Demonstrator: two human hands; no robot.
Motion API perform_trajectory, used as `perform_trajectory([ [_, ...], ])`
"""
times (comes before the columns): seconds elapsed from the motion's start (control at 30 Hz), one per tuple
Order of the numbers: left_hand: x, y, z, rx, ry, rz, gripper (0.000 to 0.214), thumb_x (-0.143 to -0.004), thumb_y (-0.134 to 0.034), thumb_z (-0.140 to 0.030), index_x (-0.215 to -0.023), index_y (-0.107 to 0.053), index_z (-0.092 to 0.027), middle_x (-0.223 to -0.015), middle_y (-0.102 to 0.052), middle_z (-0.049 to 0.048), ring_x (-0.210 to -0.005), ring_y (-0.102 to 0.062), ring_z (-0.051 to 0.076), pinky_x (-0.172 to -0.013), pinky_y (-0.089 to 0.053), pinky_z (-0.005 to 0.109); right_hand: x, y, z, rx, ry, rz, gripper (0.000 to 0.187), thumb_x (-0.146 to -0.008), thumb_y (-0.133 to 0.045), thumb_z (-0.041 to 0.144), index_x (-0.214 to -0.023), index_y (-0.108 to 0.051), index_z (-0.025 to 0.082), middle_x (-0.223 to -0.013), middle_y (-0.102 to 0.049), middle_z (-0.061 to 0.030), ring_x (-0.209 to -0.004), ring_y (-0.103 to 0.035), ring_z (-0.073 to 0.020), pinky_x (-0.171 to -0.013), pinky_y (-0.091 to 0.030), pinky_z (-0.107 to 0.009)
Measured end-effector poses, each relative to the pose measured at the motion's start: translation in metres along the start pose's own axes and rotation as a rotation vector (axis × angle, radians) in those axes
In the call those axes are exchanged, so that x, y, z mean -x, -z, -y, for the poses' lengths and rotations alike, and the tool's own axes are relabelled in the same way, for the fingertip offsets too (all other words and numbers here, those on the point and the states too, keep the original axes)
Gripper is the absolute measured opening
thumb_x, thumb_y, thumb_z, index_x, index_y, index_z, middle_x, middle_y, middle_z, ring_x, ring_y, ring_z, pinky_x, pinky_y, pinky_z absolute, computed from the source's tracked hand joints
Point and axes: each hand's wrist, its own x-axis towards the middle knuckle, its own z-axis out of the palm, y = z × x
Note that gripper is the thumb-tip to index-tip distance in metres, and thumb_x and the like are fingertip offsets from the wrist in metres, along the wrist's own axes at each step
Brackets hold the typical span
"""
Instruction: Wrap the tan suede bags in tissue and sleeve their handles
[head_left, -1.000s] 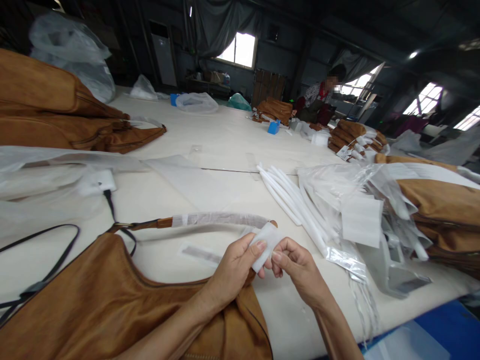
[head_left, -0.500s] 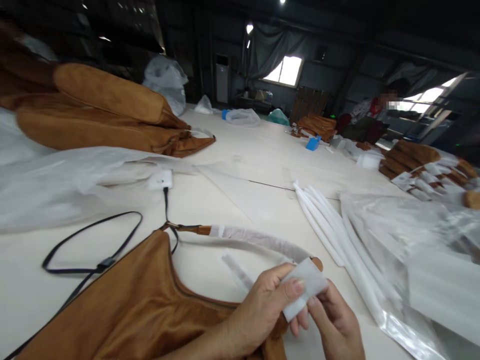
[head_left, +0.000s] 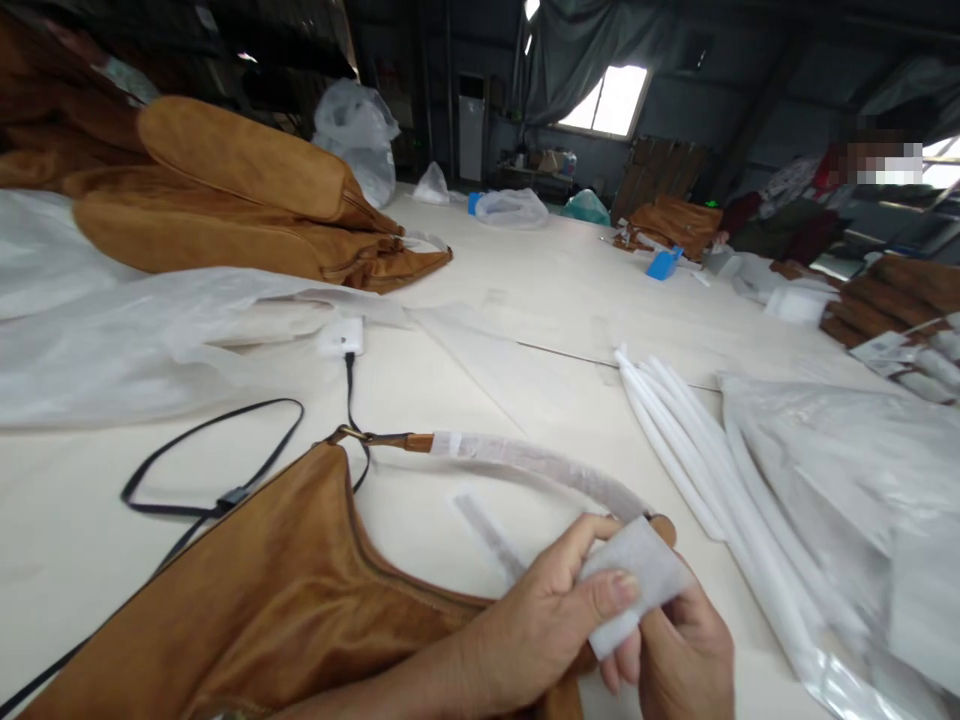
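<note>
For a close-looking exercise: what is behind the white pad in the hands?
The tan tip of the bag handle shows behind the pad; the handle's stretch beneath it is covered.

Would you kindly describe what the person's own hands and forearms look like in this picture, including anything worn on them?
Both hands are bare, with no gloves, and no ring or watch shows on the parts in view. The left hand has short nails, and its forearm shows no sleeve. The right hand is cut off at the picture's lower edge, so its wrist and forearm cannot be seen.

white foam tubes [head_left: 697, 460] | clear plastic bag [head_left: 840, 470] | piled tan suede bags [head_left: 240, 190] | blue container [head_left: 664, 264] | seated co-worker [head_left: 787, 205]
</note>
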Motion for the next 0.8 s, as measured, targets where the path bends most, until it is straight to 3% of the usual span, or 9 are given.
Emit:
perform_trajectory([
  [0.13, -0.001, -0.004, -0.003, -0.042, -0.028, 0.012, 0.043, -0.095, -0.055, -0.046, -0.123, -0.043, -0.016, -0.063, -0.059, -0.0017, -0.052, -0.052, 0.011, -0.053, -0.043, 0.020, 0.000, 0.001, 0.008, -0.233, 0.016, 0.292, 0.038, -0.081, -0.071, 0.042, -0.056, -0.054, 0.020, -0.035, -0.038, 0.0064, -0.034, -0.037, -0.0106, -0.041, -0.036, -0.025],
  [0.27, -0.002, -0.004, -0.004, -0.120, -0.077, -0.014, 0.048, -0.095, -0.054, -0.047, -0.128, -0.041, -0.016, -0.061, -0.056, -0.0027, -0.054, -0.054, 0.013, -0.054, -0.044, 0.022, 0.005, 0.003, 0.017, -0.401, 0.033, 0.480, 0.042, -0.087, -0.058, 0.048, -0.058, -0.060, 0.018, -0.053, -0.053, -0.0025, -0.053, -0.052, -0.0161, -0.048, -0.043, -0.028],
  [0.37, -0.006, -0.003, -0.001, -0.254, -0.085, -0.040, 0.051, -0.094, -0.053, -0.047, -0.133, -0.039, -0.017, -0.073, -0.060, 0.0006, -0.055, -0.054, 0.013, -0.054, -0.046, 0.023, 0.007, 0.000, 0.017, -0.425, 0.005, 0.405, 0.038, -0.085, -0.065, 0.053, -0.070, -0.065, 0.018, -0.056, -0.051, 0.0007, -0.053, -0.049, -0.0138, -0.048, -0.044, -0.025],
  [0.43, -0.009, -0.001, -0.001, -0.315, -0.076, -0.049, 0.047, -0.094, -0.051, -0.044, -0.133, -0.040, -0.019, -0.092, -0.064, 0.0057, -0.058, -0.055, 0.012, -0.056, -0.048, 0.025, 0.006, -0.004, 0.016, -0.398, -0.042, 0.278, 0.032, -0.077, -0.078, 0.047, -0.074, -0.066, 0.017, -0.055, -0.051, 0.0039, -0.047, -0.044, -0.0093, -0.045, -0.040, -0.021],
  [0.5, -0.010, 0.001, -0.002, -0.366, -0.044, -0.046, 0.052, -0.089, -0.056, -0.034, -0.136, -0.039, -0.021, -0.101, -0.064, 0.0067, -0.063, -0.058, 0.014, -0.059, -0.050, 0.027, 0.002, -0.007, 0.016, -0.393, -0.086, 0.169, 0.032, -0.067, -0.088, 0.038, -0.079, -0.068, 0.016, -0.062, -0.058, 0.0031, -0.050, -0.048, -0.0078, -0.045, -0.040, -0.018],
  [0.63, -0.006, 0.004, -0.014, -0.727, 0.012, -0.068, 0.074, -0.073, -0.066, -0.024, -0.143, -0.039, -0.025, -0.097, -0.068, 0.0030, -0.083, -0.066, 0.022, -0.073, -0.051, 0.032, -0.012, -0.007, 0.011, -0.424, -0.168, 0.135, 0.040, -0.065, -0.088, 0.039, -0.094, -0.073, 0.015, -0.089, -0.072, -0.0068, -0.082, -0.068, -0.0211, -0.065, -0.056, -0.028],
  [0.7, -0.003, 0.006, -0.025, -0.913, -0.020, -0.118, 0.058, -0.081, -0.062, -0.032, -0.137, -0.050, -0.027, -0.106, -0.070, 0.0041, -0.096, -0.066, 0.025, -0.083, -0.051, 0.035, -0.017, -0.006, 0.008, -0.417, -0.188, 0.170, 0.038, -0.070, -0.085, 0.041, -0.095, -0.073, 0.015, -0.092, -0.073, -0.0092, -0.087, -0.069, -0.0252, -0.072, -0.058, -0.035],
  [0.8, 0.000, 0.015, -0.053, -1.142, -0.068, -0.260, 0.034, -0.091, -0.052, -0.039, -0.120, -0.063, -0.026, -0.115, -0.071, 0.0029, -0.108, -0.064, 0.024, -0.092, -0.049, 0.033, -0.019, -0.009, 0.008, -0.433, -0.166, 0.185, 0.031, -0.072, -0.084, 0.039, -0.090, -0.074, 0.016, -0.085, -0.072, -0.0059, -0.078, -0.069, -0.0215, -0.072, -0.059, -0.035],
])
